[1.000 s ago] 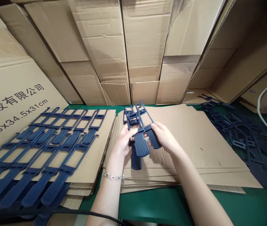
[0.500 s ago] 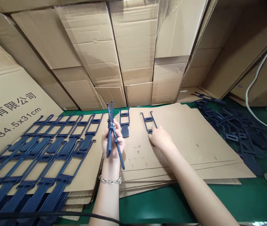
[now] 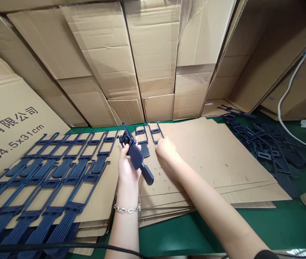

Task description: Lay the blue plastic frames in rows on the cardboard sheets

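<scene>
My left hand is closed around a few dark blue plastic frames with ribbed paddle ends, held above the cardboard and tilted toward me. My right hand pinches the near end of another blue frame, which lies on the cardboard sheet; my fingers hide its paddle. Just left of it, partly behind my left hand, lies a frame whose ribbed paddle shows. To the left, rows of the same frames overlap on another cardboard stack.
A loose pile of blue frames lies on the green table at the right. Cardboard boxes wall off the back, and a printed carton stands at left. A white cable hangs at right; a black cable crosses the lower left.
My right hand has moved left with its frame, bringing it beside the one lying there. My left hand has turned, so the held frames now show their ribbed paddle faces.
</scene>
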Demonstrator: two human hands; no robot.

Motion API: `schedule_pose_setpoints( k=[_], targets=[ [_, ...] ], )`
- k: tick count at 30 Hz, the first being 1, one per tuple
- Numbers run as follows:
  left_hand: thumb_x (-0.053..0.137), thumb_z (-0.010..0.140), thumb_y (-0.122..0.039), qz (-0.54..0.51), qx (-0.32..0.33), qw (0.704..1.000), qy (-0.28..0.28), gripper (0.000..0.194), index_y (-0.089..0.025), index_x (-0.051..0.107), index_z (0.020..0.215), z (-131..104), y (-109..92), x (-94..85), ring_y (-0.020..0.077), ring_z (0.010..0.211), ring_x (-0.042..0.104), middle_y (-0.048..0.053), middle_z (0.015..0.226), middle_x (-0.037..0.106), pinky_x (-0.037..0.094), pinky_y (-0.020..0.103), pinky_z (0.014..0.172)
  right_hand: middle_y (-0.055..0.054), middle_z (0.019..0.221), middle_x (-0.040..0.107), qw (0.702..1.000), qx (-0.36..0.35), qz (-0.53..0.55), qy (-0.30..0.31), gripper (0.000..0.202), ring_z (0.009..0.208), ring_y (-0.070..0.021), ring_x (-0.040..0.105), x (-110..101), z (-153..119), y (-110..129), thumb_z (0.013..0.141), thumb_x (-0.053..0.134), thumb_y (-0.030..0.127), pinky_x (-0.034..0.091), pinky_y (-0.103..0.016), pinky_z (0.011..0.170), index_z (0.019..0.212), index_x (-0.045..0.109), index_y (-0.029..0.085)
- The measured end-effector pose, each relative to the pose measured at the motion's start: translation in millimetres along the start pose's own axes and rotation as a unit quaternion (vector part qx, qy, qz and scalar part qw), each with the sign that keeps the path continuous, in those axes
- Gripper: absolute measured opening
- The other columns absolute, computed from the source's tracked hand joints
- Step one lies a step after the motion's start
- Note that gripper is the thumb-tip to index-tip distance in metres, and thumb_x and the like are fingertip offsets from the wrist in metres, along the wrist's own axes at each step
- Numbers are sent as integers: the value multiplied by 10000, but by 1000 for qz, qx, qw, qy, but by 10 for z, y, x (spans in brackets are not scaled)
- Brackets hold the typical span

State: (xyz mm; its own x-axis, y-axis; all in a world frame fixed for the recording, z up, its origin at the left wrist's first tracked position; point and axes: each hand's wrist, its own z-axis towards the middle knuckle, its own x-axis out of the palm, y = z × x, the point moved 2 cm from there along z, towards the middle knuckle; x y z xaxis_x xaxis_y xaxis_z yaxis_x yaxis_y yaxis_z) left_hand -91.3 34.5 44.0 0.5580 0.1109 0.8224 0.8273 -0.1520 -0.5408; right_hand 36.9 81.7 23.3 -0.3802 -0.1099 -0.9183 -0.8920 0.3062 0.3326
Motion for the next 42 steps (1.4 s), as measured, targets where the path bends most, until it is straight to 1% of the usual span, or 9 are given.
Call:
schedule_pose_setpoints(
  k=[4, 9, 12, 14, 16, 22, 33, 38, 42],
  targets=[
    [457, 851, -215, -1, 42, 997, -72, 245, -73, 599, 992, 17, 3, 1, 75, 587, 612, 79, 876, 667, 491, 127, 547, -207, 1197, 460, 1000, -6, 0, 3, 385, 998, -239, 547, -8, -8, 57, 887, 411, 267, 450, -299, 805, 1185, 539, 60],
    [346, 891, -272, -75, -17, 997, 28, 320, -147, 559, 1094, 26, -46, -53, 59, 599, 624, 64, 1035, 649, 474, 110, 496, -204, 1221, 452, 998, -51, -7, -48, 579, 1116, -279, 454, -110, 14, 62, 882, 409, 477, 405, -362, 891, 1304, 431, 81],
    [283, 906, -304, -110, -34, 989, 94, 355, -160, 542, 1102, 34, -72, -93, 59, 625, 639, 52, 1131, 616, 482, 120, 470, -122, 1401, 279, 971, -205, -46, -117, 604, 1277, -313, 251, -104, 90, 82, 858, 372, 587, 261, -513, 989, 1382, 316, 292],
    [271, 909, -313, -116, -38, 986, 113, 364, -154, 532, 1108, 39, -74, -109, 57, 643, 645, 47, 1162, 601, 495, 121, 489, -47, 1470, 141, 941, -315, -76, -98, 580, 1330, -323, 109, -19, 151, 99, 841, 350, 633, 113, -606, 1003, 1363, 317, 382],
    [268, 910, -313, -116, -39, 986, 116, 366, -147, 528, 1107, 44, -69, -115, 55, 647, 646, 51, 1179, 593, 499, 118, 502, -9, 1482, 95, 931, -352, -81, -46, 578, 1344, -317, 46, 95, 211, 100, 840, 307, 655, 33, -637, 994, 1354, 330, 392],
    [265, 910, -310, -115, -44, 988, 93, 339, -173, 543, 1047, 54, -51, -115, 45, 630, 643, 38, 1215, 568, 487, 105, 497, -22, 1467, 168, 949, -310, -43, -45, 587, 1336, -313, 112, 299, 257, 137, 852, 267, 641, 44, -661, 979, 1347, 355, 339],
    [267, 925, -291, -127, -73, 987, 60, 354, -206, 508, 1170, 46, 12, -78, 46, 616, 638, 60, 1170, 592, 476, 102, 493, -40, 1464, 178, 952, -303, -11, -45, 583, 1336, -315, 118, 275, 261, 186, 867, 209, 632, 46, -667, 972, 1340, 370, 332],
    [383, 896, -228, -43, -43, 998, -10, 270, -123, 577, 1051, -12, 25, 15, 63, 595, 623, 57, 990, 659, 486, 121, 502, -51, 1471, 139, 957, -266, 29, -110, 414, 1342, -297, 75, 146, 293, 216, 913, 300, 418, 31, -651, 987, 1259, 472, 271],
    [559, 795, -182, 93, 27, 992, -76, 172, -131, 597, 955, 22, 87, 8, 115, 604, 626, 35, 807, 666, 506, 179, 534, -118, 1193, 497, 937, -203, 203, -197, 343, 1139, -208, 427, -133, 126, 102, 904, 280, 258, 324, -412, 968, 1030, 583, 156]
  ],
)
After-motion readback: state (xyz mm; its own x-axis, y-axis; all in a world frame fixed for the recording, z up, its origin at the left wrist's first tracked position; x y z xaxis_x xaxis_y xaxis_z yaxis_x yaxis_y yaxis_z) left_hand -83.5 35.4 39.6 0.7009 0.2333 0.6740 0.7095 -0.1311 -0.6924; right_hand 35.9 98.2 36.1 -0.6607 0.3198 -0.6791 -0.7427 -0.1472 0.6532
